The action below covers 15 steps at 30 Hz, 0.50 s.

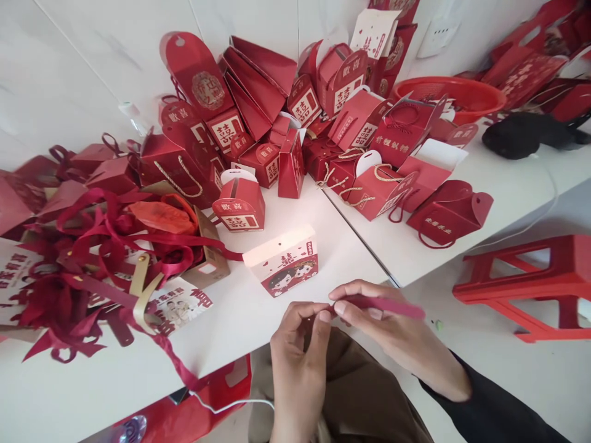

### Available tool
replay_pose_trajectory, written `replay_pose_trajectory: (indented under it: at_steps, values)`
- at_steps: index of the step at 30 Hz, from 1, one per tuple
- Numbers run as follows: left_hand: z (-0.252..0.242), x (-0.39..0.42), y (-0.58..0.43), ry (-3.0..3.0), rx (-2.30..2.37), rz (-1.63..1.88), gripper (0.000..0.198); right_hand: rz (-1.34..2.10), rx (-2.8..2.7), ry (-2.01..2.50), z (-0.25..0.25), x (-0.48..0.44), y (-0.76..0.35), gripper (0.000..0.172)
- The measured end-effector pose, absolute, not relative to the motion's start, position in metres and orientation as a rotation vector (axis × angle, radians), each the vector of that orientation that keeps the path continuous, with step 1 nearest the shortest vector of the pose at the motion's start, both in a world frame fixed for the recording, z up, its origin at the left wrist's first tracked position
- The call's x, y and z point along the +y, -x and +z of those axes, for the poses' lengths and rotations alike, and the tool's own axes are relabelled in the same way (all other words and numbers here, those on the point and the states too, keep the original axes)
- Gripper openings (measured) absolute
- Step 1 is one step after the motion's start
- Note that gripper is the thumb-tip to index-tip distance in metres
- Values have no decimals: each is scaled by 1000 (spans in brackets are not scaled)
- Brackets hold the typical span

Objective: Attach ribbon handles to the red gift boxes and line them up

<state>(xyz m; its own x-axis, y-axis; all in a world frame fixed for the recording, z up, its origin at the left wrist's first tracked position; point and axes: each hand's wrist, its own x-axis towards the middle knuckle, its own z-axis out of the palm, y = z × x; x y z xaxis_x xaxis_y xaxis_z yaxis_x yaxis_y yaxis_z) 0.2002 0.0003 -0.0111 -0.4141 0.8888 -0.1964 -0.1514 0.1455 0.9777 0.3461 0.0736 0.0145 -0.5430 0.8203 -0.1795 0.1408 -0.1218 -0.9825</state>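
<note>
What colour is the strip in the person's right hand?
The strip is deep pinkish red; it shows in the head view.

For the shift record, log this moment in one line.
right hand: holding crimson ribbon | left hand: close by, grip unclear | double-happiness box: on table

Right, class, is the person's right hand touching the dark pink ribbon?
Touching. The head view shows the ribbon pinched between thumb and forefinger of the right hand, with a length running back over the hand.

Red stool (571, 264), round red basket (495, 99), wall socket (438, 38), black item (514, 135) (hard to identify)
</note>
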Motion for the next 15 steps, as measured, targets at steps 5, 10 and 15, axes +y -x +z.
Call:
replay_pose_trajectory:
  at_steps: [5, 10, 15]
  values:
    - [-14, -3, -196, -386, 1274, 1335, 31, 1772, -1816, 935, 15, 75, -355, 12]
    - [-12, -3, -201, -320, 1190, 1295, 40, 1590, -1870, 899, 8, 76, -351, 9]
    - [-6, -7, -203, -467, 1312, 1374, 32, 1601, -1842, 882, 5, 76, -351, 10]
